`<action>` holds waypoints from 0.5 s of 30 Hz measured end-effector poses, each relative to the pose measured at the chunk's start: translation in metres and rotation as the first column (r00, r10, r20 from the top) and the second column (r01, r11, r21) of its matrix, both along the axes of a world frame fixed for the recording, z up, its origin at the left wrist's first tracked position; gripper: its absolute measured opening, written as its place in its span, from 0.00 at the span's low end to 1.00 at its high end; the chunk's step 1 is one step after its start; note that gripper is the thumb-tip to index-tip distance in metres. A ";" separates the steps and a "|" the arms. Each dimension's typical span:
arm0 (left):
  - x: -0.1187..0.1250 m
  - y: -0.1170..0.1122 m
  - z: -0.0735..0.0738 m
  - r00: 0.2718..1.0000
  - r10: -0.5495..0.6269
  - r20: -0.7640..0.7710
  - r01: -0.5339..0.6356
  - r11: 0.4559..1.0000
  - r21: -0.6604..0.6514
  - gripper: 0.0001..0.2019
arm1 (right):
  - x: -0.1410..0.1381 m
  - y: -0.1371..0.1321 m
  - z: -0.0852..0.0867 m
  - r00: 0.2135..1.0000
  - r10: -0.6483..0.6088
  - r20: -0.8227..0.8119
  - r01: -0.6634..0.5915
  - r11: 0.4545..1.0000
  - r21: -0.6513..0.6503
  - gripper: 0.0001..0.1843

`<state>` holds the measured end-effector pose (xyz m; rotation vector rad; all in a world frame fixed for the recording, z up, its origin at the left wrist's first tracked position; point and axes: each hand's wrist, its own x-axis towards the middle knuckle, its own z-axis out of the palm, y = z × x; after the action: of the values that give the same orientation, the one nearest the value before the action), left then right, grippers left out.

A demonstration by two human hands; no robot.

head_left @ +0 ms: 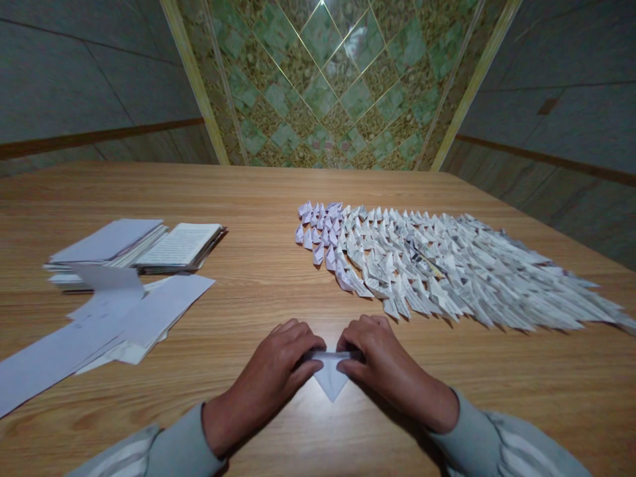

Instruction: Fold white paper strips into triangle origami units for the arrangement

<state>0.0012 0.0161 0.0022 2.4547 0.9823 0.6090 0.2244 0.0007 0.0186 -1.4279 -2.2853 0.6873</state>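
A small piece of folded white paper is held low over the wooden table, its pointed end towards me. My left hand pinches its left side between thumb and fingers. On the right side, my right hand grips it the same way. A straight folded edge runs between the two hands, and a crease shows down the middle. Both outer ends of the paper are hidden inside my fingers.
Many folded paper boats stand in close rows at the right, pale purple ones at their left end. On the left lie a stack of paper, a pile of printed pages and loose white sheets. Tiled walls rise behind.
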 end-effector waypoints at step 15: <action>-0.008 -0.009 -0.002 0.985 -0.081 -0.151 0.135 0.910 0.391 0.16 | -0.004 -0.026 -0.016 0.977 0.053 0.204 -0.167 0.788 0.593 0.14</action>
<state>-0.0064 0.0073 0.0002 2.9230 0.8253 0.6722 0.2201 -0.0258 0.0027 -1.0714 -2.4144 -0.1757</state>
